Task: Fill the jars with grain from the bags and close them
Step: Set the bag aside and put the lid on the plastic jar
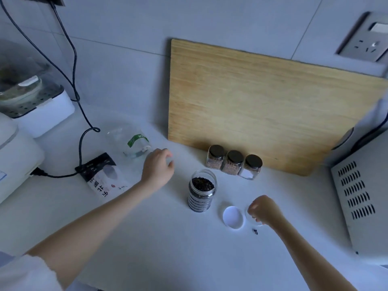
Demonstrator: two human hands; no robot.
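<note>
White round lid point(233, 217) beside ribbed jar point(202, 192)

The scene is dim, in a cool blue-grey light that is soft and even; I cannot tell where it comes from. The wooden cutting board point(262, 106), leaning on the wall, is the one warm, brighter patch. Below the board, the white worktop point(168, 238) reads as dull grey, with only faint, soft-edged shadows. Left of the board, my left hand point(157, 166) is smeared at the fingertips, and the clear bag point(130, 143) beside it has a pale sheen and melts into the surface. Further left of the board, the picture's edge turns hazy. Above and right of the board, the wall socket point(365, 43) is streaked with blur. The wide lens bows the board's edges and the tile lines.
</note>
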